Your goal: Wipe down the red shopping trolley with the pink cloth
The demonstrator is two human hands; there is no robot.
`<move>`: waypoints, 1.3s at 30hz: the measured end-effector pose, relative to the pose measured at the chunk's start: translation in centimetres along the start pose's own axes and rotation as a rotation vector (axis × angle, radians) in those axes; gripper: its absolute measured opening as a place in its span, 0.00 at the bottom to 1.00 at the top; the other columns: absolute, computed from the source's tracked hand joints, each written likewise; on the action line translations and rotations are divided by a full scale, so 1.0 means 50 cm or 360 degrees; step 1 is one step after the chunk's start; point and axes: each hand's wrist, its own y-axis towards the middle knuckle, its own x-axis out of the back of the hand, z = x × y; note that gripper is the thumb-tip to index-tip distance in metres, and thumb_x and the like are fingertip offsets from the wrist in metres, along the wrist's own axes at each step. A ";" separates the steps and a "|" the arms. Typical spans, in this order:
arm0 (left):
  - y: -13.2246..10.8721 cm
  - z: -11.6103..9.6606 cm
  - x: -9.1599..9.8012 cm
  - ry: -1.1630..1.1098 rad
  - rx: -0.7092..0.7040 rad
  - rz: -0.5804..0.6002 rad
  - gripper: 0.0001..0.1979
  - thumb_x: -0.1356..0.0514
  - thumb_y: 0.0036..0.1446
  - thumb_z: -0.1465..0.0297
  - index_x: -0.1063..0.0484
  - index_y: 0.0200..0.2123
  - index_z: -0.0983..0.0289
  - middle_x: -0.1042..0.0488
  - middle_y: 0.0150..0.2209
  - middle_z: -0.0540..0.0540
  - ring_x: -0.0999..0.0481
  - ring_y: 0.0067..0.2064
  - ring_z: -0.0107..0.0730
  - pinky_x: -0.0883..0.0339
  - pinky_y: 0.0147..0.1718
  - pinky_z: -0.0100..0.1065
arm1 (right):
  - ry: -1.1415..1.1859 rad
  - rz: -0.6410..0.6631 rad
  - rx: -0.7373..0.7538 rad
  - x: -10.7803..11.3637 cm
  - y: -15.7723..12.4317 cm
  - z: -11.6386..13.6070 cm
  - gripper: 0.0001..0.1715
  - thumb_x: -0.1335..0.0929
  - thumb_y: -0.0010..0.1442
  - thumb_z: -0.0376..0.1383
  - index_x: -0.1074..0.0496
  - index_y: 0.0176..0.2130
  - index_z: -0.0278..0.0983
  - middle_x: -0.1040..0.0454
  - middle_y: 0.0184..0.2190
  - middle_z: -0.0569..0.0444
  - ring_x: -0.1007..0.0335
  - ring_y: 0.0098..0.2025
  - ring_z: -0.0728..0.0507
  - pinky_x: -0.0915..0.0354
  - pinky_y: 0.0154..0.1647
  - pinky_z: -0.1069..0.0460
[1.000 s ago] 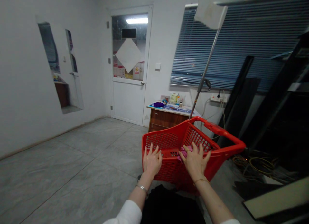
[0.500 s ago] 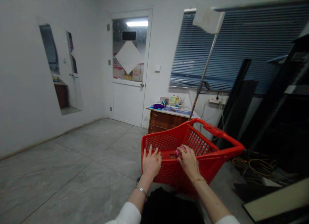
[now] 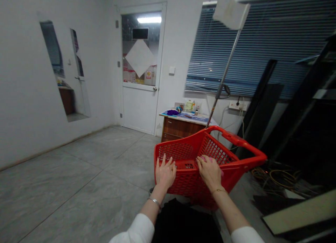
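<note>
A red plastic mesh shopping basket [image 3: 236,155] with a thick handle stands tilted in front of me on the grey tiled floor. My left hand [image 3: 165,173] lies flat on its near rim with the fingers stretched out. My right hand [image 3: 209,171] rests on the rim to the right, fingers curled over a pink cloth [image 3: 210,159] that peeks out past the fingertips inside the basket.
A wooden cabinet [image 3: 181,128] with small items on top stands behind the basket under a blue window blind [image 3: 252,50]. A mop handle [image 3: 223,78] leans there. A white door [image 3: 140,75] lies ahead. Dark panels and cables [image 3: 273,176] crowd the right side.
My right hand, spread over the pink cloth a second ago, has closed its fingers on it and slid slightly along the rim. My left hand has stayed in place.
</note>
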 end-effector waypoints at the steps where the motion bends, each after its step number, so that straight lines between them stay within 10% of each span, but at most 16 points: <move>1: 0.000 -0.001 0.000 0.0000 0.0005 -0.0004 0.16 0.49 0.65 0.67 0.22 0.47 0.51 0.27 0.56 0.46 0.42 0.66 0.47 0.56 0.65 0.57 | -0.0015 -0.0035 -0.0013 -0.003 -0.002 0.009 0.18 0.39 0.66 0.39 0.27 0.51 0.42 0.25 0.46 0.50 0.36 0.39 0.43 0.40 0.39 0.49; 17: -0.001 -0.016 0.005 -0.0020 0.0038 0.0017 0.17 0.50 0.65 0.67 0.22 0.45 0.52 0.27 0.56 0.47 0.42 0.66 0.45 0.58 0.66 0.57 | -0.0105 0.0048 0.0020 -0.005 -0.009 -0.067 0.15 0.38 0.65 0.40 0.24 0.44 0.40 0.27 0.44 0.50 0.38 0.39 0.44 0.41 0.41 0.50; 26: 0.000 -0.012 0.002 0.0006 0.0027 0.0034 0.17 0.50 0.66 0.66 0.22 0.46 0.52 0.28 0.57 0.48 0.43 0.67 0.45 0.58 0.66 0.58 | 0.0111 0.0059 0.0072 -0.007 -0.021 0.075 0.14 0.37 0.65 0.43 0.25 0.46 0.44 0.27 0.48 0.51 0.38 0.42 0.44 0.41 0.43 0.50; 39: 0.000 -0.014 -0.005 -0.0010 0.0033 0.0031 0.16 0.49 0.64 0.67 0.21 0.46 0.50 0.29 0.57 0.46 0.44 0.67 0.47 0.60 0.66 0.58 | 0.0114 0.0026 0.0242 -0.004 -0.030 -0.090 0.30 0.32 0.56 0.56 0.28 0.50 0.41 0.31 0.52 0.45 0.37 0.47 0.39 0.39 0.47 0.46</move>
